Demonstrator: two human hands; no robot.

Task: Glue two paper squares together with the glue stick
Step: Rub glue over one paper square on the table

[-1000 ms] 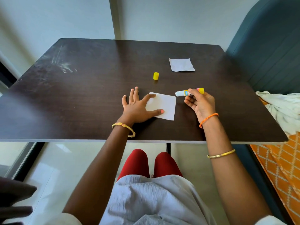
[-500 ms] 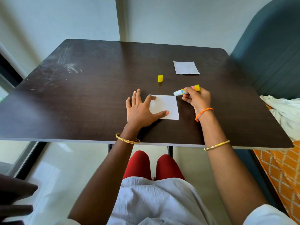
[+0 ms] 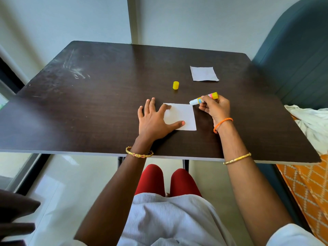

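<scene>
Landmark: near paper square (image 3: 182,118), on dark table (image 3: 88,112).

- Left of it: left hand (image 3: 152,119) lies flat, forefinger and thumb on its left edge; that side blocked.
- Right of it, at far right corner: right hand (image 3: 215,108) grips glue stick (image 3: 204,99), tip at the corner.
- Beyond it: yellow cap (image 3: 175,85) upright; open lane between cap and square.
- Beyond and right: second paper square (image 3: 204,73), well apart.
- Far left of it: broad bare tabletop.
- Far right: teal chair back (image 3: 298,59) bounds table edge.
</scene>
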